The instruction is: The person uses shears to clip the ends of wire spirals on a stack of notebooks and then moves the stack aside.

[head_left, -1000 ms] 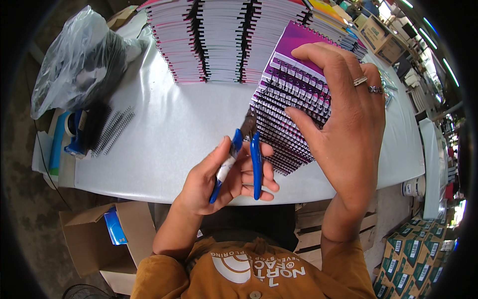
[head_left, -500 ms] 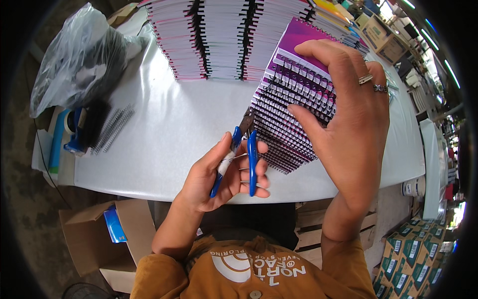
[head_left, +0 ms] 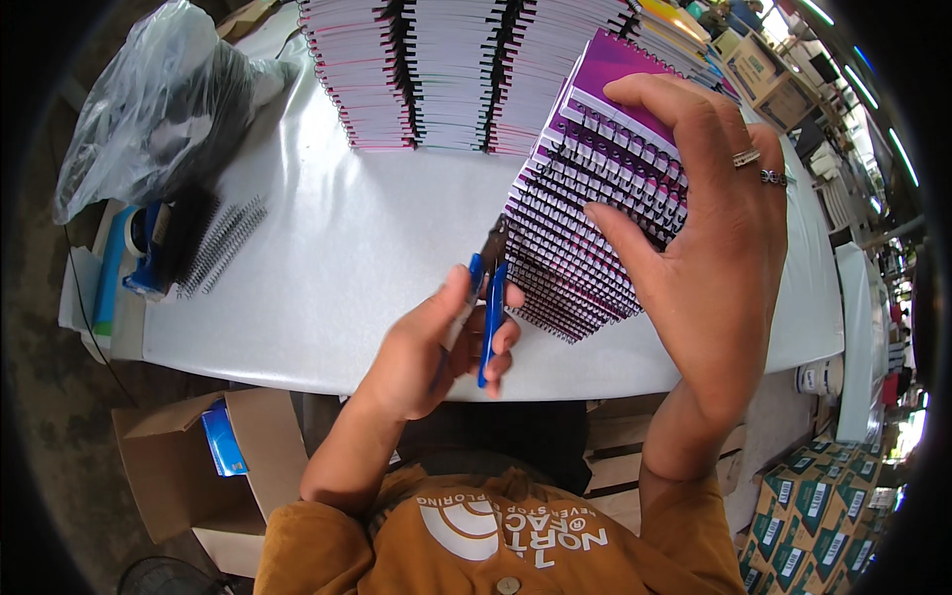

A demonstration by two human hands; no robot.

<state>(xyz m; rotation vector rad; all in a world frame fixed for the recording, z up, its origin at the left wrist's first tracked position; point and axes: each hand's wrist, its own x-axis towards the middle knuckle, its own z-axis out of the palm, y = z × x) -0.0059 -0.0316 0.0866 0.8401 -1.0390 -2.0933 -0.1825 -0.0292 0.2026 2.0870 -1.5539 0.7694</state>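
A tall stack of spiral notebooks (head_left: 585,223) with a purple top cover stands on the table, its dark coil bindings turned toward me. My right hand (head_left: 709,198), with rings on two fingers, grips the stack's upper right part. Its thumb presses on the coils and its index finger lies on the top cover. In my left hand (head_left: 426,342) is a pair of blue-handled wire cutters (head_left: 492,297), held with the handles squeezed close together. The dark jaws are at the left ends of the coils; whether they close on a wire is too small to tell.
Taller stacks of bound notebooks (head_left: 446,89) stand at the back. Loose coils (head_left: 226,243) lie at the left beside a tape dispenser (head_left: 149,248) and a plastic bag (head_left: 149,109). Below the table edge are an open cardboard box (head_left: 164,461) and, at right, patterned boxes (head_left: 813,516).
The cutters' handles have come closer together as my left fingers curled in. My right hand keeps its hold on the stack. The whole view has shifted slightly.
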